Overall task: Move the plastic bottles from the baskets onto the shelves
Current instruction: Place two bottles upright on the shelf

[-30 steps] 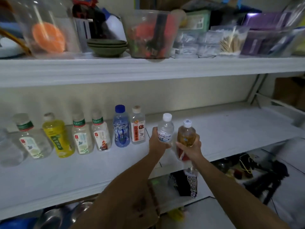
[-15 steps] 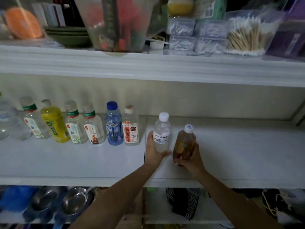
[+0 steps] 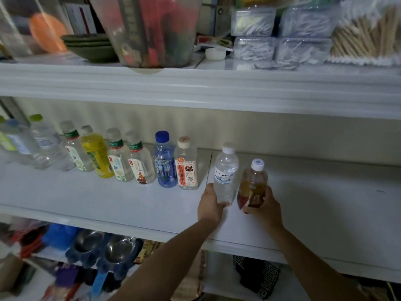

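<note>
Across the middle of the frame runs the white middle shelf [image 3: 86,203], and both our hands reach onto it just right of centre. Our left hand [image 3: 209,205] is curled around the lower part of a clear water bottle [image 3: 225,177] with a white cap, thumb at the front and fingers wrapped behind. Our right hand [image 3: 263,205] grips the base of an amber bottle [image 3: 252,183] from the right, fingers closed round its label. Both bottles stand upright, just beside each other, with their bases down at the shelf surface; we cannot tell whether they rest on it fully.

Left of the clear water bottle a row of upright bottles stretches toward the left edge of the frame. Nearest is a red-label bottle [image 3: 186,168], then a blue bottle [image 3: 165,161] touching it. Further along come pale bottles with green neck bands and a yellow bottle [image 3: 96,155]. The far-left ones are blurred.

Along the top of the frame, the upper shelf [image 3: 195,88] carries a clear tub [image 3: 152,29] of red and dark items, stacked green bowls [image 3: 91,44] to its left, and a pack of cotton swabs [image 3: 368,33] at the upper right. At the lower left, below the middle shelf, we see two metal bowls [image 3: 104,248] in blue holders.
</note>
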The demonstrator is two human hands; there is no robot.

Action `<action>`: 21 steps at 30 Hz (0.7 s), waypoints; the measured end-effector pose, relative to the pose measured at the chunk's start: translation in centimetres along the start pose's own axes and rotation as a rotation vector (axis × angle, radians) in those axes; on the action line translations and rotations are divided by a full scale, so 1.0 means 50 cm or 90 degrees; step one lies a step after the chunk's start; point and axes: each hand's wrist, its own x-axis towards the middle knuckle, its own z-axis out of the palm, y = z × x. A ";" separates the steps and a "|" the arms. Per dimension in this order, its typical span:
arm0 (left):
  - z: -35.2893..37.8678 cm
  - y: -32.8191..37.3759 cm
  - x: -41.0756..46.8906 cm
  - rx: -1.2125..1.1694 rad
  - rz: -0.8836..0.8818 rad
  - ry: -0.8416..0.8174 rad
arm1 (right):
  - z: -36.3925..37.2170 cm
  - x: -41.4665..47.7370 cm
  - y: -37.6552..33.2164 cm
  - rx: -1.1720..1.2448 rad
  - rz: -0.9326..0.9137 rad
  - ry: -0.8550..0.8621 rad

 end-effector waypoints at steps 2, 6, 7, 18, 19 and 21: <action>0.000 0.006 0.010 0.013 -0.011 -0.006 | 0.005 0.012 -0.004 -0.009 0.000 0.005; 0.000 0.017 0.034 0.031 -0.039 -0.013 | 0.017 0.030 -0.014 -0.025 0.008 0.014; 0.000 0.020 0.040 0.029 -0.047 -0.011 | 0.021 0.034 -0.016 -0.029 0.009 0.017; 0.006 0.018 0.080 0.003 -0.070 0.008 | 0.039 0.070 -0.023 -0.064 0.032 0.010; 0.005 0.018 0.083 0.003 -0.069 0.011 | 0.041 0.072 -0.023 -0.064 0.033 0.010; 0.005 0.018 0.092 0.002 -0.067 0.016 | 0.044 0.078 -0.022 -0.064 0.034 0.008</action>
